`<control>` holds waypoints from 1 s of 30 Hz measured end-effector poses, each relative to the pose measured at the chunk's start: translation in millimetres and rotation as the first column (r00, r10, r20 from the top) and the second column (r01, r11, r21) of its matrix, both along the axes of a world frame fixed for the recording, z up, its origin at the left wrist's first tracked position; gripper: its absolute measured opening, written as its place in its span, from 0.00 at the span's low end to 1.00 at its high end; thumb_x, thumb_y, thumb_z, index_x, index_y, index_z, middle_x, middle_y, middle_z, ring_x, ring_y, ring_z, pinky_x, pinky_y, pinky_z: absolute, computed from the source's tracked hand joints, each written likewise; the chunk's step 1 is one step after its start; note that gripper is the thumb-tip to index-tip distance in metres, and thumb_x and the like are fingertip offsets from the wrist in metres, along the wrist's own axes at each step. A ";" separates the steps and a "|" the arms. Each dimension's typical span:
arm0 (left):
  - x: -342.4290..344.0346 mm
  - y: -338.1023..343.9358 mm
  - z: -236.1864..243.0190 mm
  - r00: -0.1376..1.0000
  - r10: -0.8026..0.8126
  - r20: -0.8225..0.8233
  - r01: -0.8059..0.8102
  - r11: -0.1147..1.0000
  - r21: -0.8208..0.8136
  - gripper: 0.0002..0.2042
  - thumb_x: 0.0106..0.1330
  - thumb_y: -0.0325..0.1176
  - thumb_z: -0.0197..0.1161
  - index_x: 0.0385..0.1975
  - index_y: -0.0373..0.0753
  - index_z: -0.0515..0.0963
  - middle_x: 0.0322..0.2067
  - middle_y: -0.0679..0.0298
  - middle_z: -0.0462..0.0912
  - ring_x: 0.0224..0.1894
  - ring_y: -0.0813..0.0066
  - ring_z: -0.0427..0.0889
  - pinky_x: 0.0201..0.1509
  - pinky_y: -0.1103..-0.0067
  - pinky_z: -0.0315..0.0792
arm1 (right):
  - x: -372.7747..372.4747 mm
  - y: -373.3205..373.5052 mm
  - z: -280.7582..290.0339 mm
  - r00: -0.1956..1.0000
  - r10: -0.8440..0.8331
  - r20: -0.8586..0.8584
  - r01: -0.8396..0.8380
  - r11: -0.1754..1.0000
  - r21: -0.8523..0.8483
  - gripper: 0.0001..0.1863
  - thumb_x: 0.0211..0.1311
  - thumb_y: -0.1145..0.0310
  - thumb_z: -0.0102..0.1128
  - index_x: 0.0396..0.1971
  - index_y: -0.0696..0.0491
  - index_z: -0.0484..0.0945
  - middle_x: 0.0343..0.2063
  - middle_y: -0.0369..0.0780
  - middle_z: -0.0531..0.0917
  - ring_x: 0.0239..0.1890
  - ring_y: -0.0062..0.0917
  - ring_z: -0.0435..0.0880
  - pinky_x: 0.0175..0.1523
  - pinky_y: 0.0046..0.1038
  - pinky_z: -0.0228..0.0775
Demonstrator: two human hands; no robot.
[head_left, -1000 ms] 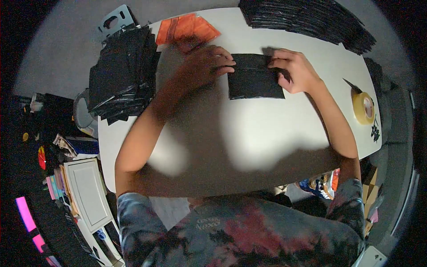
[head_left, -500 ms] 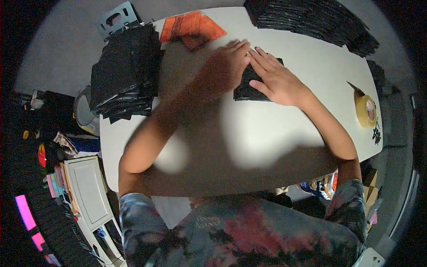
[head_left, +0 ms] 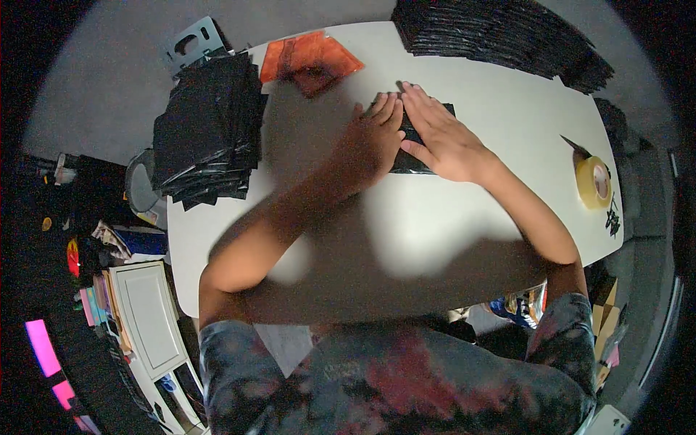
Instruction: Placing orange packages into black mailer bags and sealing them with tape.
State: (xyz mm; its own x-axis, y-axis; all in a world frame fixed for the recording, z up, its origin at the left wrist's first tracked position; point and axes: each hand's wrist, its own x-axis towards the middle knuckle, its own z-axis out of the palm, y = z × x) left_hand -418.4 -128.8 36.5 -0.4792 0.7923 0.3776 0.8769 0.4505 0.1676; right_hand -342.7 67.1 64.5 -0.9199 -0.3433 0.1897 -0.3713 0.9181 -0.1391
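A small flat black plastic packet [head_left: 412, 165] lies on the white table in front of me, mostly covered by my hands. My right hand [head_left: 448, 143] presses flat on it, fingers stretched forward and held side by side. Along the packet's left edge rests my left hand [head_left: 377, 141], also stretched out, its fingers close to those of the right and its back in shadow. Neither hand grasps anything. Beyond my left hand, an orange plastic piece [head_left: 313, 59] lies near the table's far edge.
A tall stack of black packets [head_left: 206, 130] stands at the left. More black packets [head_left: 500, 35] lie in a long row at the far right. Near the right edge are a tape roll [head_left: 596, 183], a dark pointed tool [head_left: 577, 147] and small black bits [head_left: 613, 222]. A white cabinet [head_left: 147, 319] stands lower left.
My left hand has slid back toward me along the packet's left side. The right hand stays flat on the packet, nearly in place. The whole view has shifted slightly.
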 end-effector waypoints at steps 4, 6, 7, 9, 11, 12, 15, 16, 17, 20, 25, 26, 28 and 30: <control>-10.8 -8.4 6.1 0.968 -0.075 0.239 0.058 0.995 0.077 0.25 0.77 0.41 0.54 0.67 0.30 0.69 0.71 0.48 0.66 0.77 0.53 0.59 0.78 0.52 0.51 | -1.0 2.4 1.3 0.999 0.036 0.034 -0.038 0.998 0.041 0.41 0.78 0.48 0.42 0.74 0.67 0.50 0.77 0.54 0.49 0.80 0.45 0.44 0.82 0.42 0.38; -14.8 -12.8 6.0 0.972 -0.085 0.220 0.076 0.996 0.048 0.25 0.77 0.41 0.53 0.67 0.31 0.69 0.71 0.48 0.66 0.77 0.54 0.59 0.78 0.52 0.50 | 0.0 1.6 2.3 0.999 0.036 0.032 -0.037 0.999 0.030 0.40 0.79 0.48 0.42 0.74 0.67 0.50 0.77 0.54 0.49 0.81 0.45 0.44 0.82 0.42 0.38; -15.7 -13.7 5.6 0.976 -0.091 0.198 0.090 0.996 0.016 0.25 0.77 0.42 0.53 0.67 0.31 0.70 0.71 0.48 0.67 0.77 0.54 0.59 0.78 0.52 0.50 | 1.3 1.7 4.2 0.999 0.048 0.007 -0.048 0.999 -0.009 0.40 0.79 0.49 0.42 0.74 0.67 0.50 0.77 0.54 0.50 0.81 0.45 0.44 0.82 0.42 0.38; -14.4 -13.6 8.1 0.978 -0.091 0.187 0.094 0.996 -0.007 0.25 0.78 0.42 0.52 0.67 0.31 0.69 0.71 0.48 0.66 0.77 0.55 0.58 0.79 0.52 0.49 | 5.4 2.8 7.8 0.998 0.062 -0.018 -0.063 0.997 -0.046 0.40 0.79 0.50 0.42 0.74 0.67 0.50 0.77 0.54 0.50 0.81 0.44 0.44 0.82 0.42 0.38; -13.8 -13.5 7.4 0.981 -0.086 0.175 0.093 0.995 -0.032 0.26 0.78 0.43 0.50 0.68 0.31 0.68 0.72 0.48 0.66 0.77 0.56 0.58 0.79 0.53 0.49 | 14.9 4.0 8.9 0.991 0.077 0.109 -0.078 0.997 0.008 0.39 0.79 0.50 0.42 0.74 0.68 0.50 0.77 0.54 0.50 0.81 0.44 0.44 0.82 0.43 0.38; -14.2 -13.2 5.4 0.980 -0.090 0.177 0.093 0.996 -0.011 0.26 0.79 0.43 0.49 0.69 0.31 0.67 0.72 0.49 0.64 0.78 0.56 0.57 0.79 0.53 0.48 | 14.8 2.6 8.6 0.991 0.081 0.110 -0.083 0.997 0.007 0.39 0.79 0.50 0.42 0.74 0.68 0.50 0.77 0.54 0.50 0.81 0.44 0.44 0.82 0.43 0.38; -15.3 -15.0 1.2 0.975 -0.098 0.201 0.096 0.995 0.017 0.26 0.81 0.42 0.46 0.70 0.30 0.64 0.74 0.49 0.62 0.78 0.56 0.56 0.79 0.54 0.47 | 14.8 2.4 6.7 0.995 0.056 0.086 -0.060 0.997 0.046 0.39 0.79 0.50 0.42 0.74 0.68 0.51 0.77 0.54 0.50 0.81 0.44 0.45 0.82 0.43 0.38; -16.1 -15.5 0.3 0.970 -0.101 0.222 0.098 0.995 0.024 0.26 0.81 0.42 0.45 0.71 0.30 0.63 0.74 0.50 0.61 0.79 0.56 0.54 0.80 0.55 0.47 | 15.0 3.2 6.1 0.996 0.061 0.072 -0.065 0.996 0.060 0.39 0.79 0.51 0.42 0.74 0.68 0.51 0.77 0.54 0.51 0.80 0.44 0.46 0.82 0.43 0.39; -16.7 -15.9 1.5 0.970 -0.101 0.222 0.098 0.995 0.023 0.26 0.81 0.42 0.45 0.71 0.30 0.63 0.74 0.50 0.61 0.79 0.56 0.54 0.80 0.55 0.47 | 14.7 3.1 5.6 0.996 0.068 0.057 -0.072 0.995 0.072 0.39 0.79 0.51 0.42 0.73 0.68 0.52 0.77 0.54 0.51 0.80 0.44 0.46 0.82 0.43 0.39; -19.1 -16.8 2.7 0.957 -0.114 0.268 0.116 0.993 0.011 0.25 0.82 0.41 0.43 0.71 0.31 0.63 0.75 0.50 0.60 0.79 0.57 0.53 0.80 0.57 0.46 | 16.5 2.3 7.7 0.997 0.063 0.052 -0.067 0.994 0.087 0.38 0.79 0.51 0.43 0.73 0.68 0.53 0.77 0.54 0.52 0.80 0.43 0.48 0.82 0.43 0.41; -19.7 -19.4 10.1 0.975 -0.102 0.197 0.128 0.984 -0.124 0.25 0.82 0.41 0.43 0.71 0.31 0.64 0.75 0.51 0.59 0.79 0.58 0.53 0.80 0.59 0.47 | 15.5 -0.1 6.2 0.997 0.071 0.023 -0.073 0.993 0.093 0.38 0.78 0.51 0.43 0.73 0.68 0.54 0.76 0.54 0.54 0.80 0.43 0.50 0.82 0.43 0.41; -19.5 -20.7 9.7 0.976 -0.098 0.196 0.124 0.984 -0.127 0.25 0.82 0.41 0.43 0.71 0.31 0.64 0.75 0.51 0.59 0.79 0.58 0.53 0.80 0.59 0.47 | 15.5 -1.0 6.0 0.997 0.073 0.022 -0.075 0.994 0.085 0.38 0.78 0.51 0.43 0.73 0.68 0.55 0.76 0.54 0.54 0.79 0.43 0.50 0.82 0.43 0.41; -19.4 -23.6 9.7 0.979 -0.143 0.148 0.156 0.984 -0.082 0.25 0.82 0.40 0.43 0.71 0.31 0.63 0.75 0.51 0.60 0.79 0.59 0.55 0.80 0.61 0.49 | 15.7 1.0 5.0 0.997 0.066 0.028 -0.068 0.996 0.058 0.38 0.78 0.52 0.45 0.73 0.67 0.55 0.76 0.53 0.54 0.79 0.43 0.50 0.82 0.43 0.41; -17.8 -23.9 14.2 0.979 -0.154 0.136 0.165 0.984 -0.067 0.25 0.82 0.40 0.43 0.72 0.31 0.63 0.75 0.52 0.61 0.78 0.58 0.56 0.80 0.62 0.50 | 13.5 7.4 4.5 0.998 0.063 0.031 -0.064 0.998 0.028 0.37 0.77 0.53 0.46 0.73 0.67 0.55 0.77 0.53 0.54 0.79 0.44 0.50 0.82 0.43 0.41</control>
State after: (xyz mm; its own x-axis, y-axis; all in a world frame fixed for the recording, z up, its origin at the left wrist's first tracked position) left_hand -436.2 -152.7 50.7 -0.3851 0.8868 0.2553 0.9117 0.3226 0.2546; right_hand -329.3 74.5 69.1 -0.9013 -0.4058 0.1515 -0.4247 0.8967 -0.1247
